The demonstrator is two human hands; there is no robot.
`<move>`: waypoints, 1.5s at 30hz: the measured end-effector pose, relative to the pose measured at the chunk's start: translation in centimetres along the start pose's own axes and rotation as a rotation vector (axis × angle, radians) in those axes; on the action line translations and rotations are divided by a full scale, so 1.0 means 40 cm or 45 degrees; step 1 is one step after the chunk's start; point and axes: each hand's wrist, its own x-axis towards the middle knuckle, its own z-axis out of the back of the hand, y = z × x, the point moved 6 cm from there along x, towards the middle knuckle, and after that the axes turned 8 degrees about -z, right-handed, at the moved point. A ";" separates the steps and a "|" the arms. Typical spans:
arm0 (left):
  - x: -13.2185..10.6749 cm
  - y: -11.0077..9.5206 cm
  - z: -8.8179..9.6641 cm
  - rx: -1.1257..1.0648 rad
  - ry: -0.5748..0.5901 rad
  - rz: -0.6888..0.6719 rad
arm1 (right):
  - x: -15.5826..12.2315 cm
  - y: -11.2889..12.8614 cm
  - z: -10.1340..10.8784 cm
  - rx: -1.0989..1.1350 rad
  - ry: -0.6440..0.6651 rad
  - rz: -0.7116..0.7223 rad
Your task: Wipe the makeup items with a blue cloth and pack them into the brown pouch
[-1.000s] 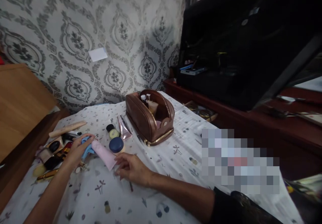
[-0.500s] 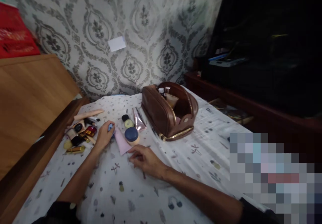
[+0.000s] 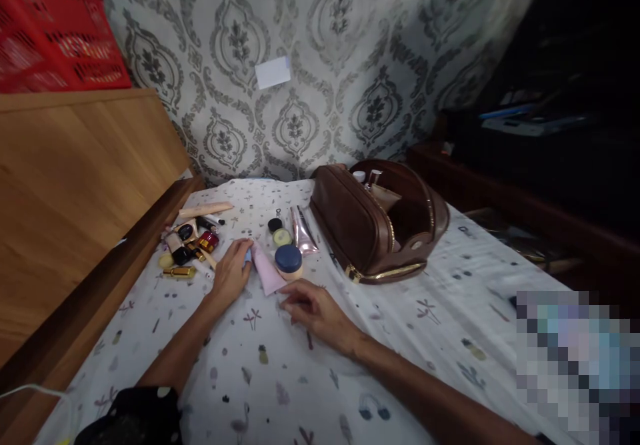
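My left hand (image 3: 231, 273) rests on the patterned white cloth (image 3: 280, 378), its fingers curled round a small blue item (image 3: 247, 254) at the cap end of a pink tube (image 3: 266, 273). My right hand (image 3: 314, 309) lies just below the flat end of that tube, fingers bent and touching the cloth. A jar with a dark blue lid (image 3: 289, 261) stands right beside the tube. An open brown leather toiletry bag (image 3: 380, 221) with bottles inside sits to the right.
A heap of small cosmetics (image 3: 187, 243) lies at the left by a wooden board (image 3: 75, 178). A metallic pink tube (image 3: 301, 229) and two small pots (image 3: 279, 231) lie near the bag. A red crate (image 3: 55, 31) sits on top of the board. Dark furniture stands at the right.
The view has swung left, so everything sits further right in frame and the red crate shows. Both hands stay by the pink tube, the left one still closed over the blue item.
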 end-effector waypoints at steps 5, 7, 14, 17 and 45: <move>-0.005 0.005 -0.010 0.087 0.032 0.042 | 0.000 0.010 0.007 0.070 -0.059 0.053; -0.009 0.005 -0.010 0.076 0.016 0.033 | -0.001 0.009 0.006 0.101 -0.042 0.049; -0.022 0.008 -0.017 0.102 0.003 -0.013 | -0.003 0.000 -0.001 0.125 -0.033 0.073; -0.023 0.010 -0.018 0.099 -0.012 -0.042 | -0.003 0.001 0.001 0.081 -0.059 0.098; -0.039 0.256 0.190 0.522 -0.237 0.644 | 0.013 -0.010 0.006 -0.085 -0.010 0.072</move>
